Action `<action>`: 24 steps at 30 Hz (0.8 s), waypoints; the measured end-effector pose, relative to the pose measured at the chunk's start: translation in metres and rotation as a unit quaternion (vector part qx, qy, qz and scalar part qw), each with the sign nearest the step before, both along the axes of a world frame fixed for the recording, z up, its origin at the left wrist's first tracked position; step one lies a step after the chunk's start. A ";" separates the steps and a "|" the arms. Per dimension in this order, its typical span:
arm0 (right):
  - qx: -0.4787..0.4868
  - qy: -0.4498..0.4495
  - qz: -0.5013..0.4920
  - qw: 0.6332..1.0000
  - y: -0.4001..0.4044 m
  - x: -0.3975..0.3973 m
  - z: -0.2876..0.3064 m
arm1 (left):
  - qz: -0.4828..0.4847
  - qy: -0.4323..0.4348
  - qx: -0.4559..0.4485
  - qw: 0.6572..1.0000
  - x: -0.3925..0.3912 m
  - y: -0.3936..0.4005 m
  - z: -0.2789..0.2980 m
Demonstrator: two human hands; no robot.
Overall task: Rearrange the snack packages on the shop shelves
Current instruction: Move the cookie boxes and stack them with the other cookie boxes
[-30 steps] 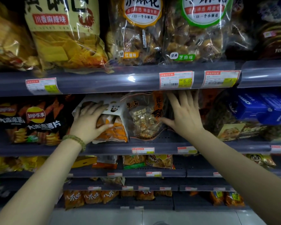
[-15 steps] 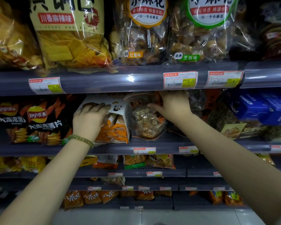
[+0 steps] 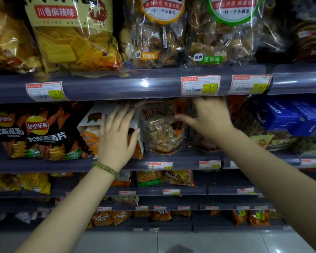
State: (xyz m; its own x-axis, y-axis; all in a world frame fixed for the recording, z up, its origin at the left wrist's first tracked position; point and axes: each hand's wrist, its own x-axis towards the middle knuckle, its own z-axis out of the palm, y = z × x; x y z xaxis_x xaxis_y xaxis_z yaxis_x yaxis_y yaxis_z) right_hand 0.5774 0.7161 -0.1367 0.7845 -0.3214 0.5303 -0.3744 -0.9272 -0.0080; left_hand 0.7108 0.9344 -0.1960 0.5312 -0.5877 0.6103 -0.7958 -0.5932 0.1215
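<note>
Clear plastic with a brown printed edge makes up the peanut-candy pouch [image 3: 162, 128], which we see standing upright on the middle shelf [image 3: 181, 162], between our two hands. Just left of it, touching its side, stands the white-and-orange snack bag [image 3: 91, 128].

Our left hand [image 3: 117, 136] lies flat against the front of that white-and-orange bag, fingers straight and spread, pointing up toward the far side of the shelf; it presses rather than grips. A green bead bracelet [image 3: 106, 168] circles the wrist.

Our right hand [image 3: 208, 119] reaches under the upper shelf rail [image 3: 135, 86] to the right of the pouch. Its thumb stretches left across the pouch's upper right corner, while the fingers go in behind the top edge and are blurred, so we cannot tell whether they close on the pouch.

Farther left on the same shelf stand dark Lay's chip bags [image 3: 35, 132]; to the right, well apart from our hands, lie blue Oreo boxes [image 3: 288, 114]. Above, yellow crisp bags [image 3: 71, 33] and clear twist-snack bags [image 3: 159, 33] sit over the price tags [image 3: 200, 84].
</note>
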 end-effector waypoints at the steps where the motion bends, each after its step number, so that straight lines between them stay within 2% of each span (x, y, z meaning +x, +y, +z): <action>1: 0.001 -0.003 -0.018 1.000 -0.009 -0.010 0.001 | -0.016 0.009 -0.025 1.000 -0.008 -0.009 0.006; 5: 0.035 0.010 -0.089 0.995 -0.045 -0.035 -0.011 | -0.011 0.015 -0.046 0.999 -0.024 -0.046 0.021; 7: 0.035 0.000 -0.090 0.995 -0.054 -0.039 -0.018 | 0.015 -0.008 -0.010 1.000 -0.023 -0.061 0.021; 10: 0.027 -0.007 -0.066 0.997 -0.056 -0.040 -0.023 | 0.041 -0.095 0.066 0.992 -0.023 -0.080 0.014; 12: 0.013 -0.014 -0.067 0.998 -0.055 -0.039 -0.028 | 0.037 -0.120 0.084 0.988 -0.026 -0.089 0.005; 20: 0.001 -0.040 -0.080 0.996 -0.058 -0.038 -0.037 | 0.014 -0.127 0.078 0.989 -0.017 -0.096 -0.005; 24: -0.026 -0.021 -0.085 0.996 -0.057 -0.036 -0.035 | -0.005 -0.140 0.097 0.985 -0.007 -0.090 -0.006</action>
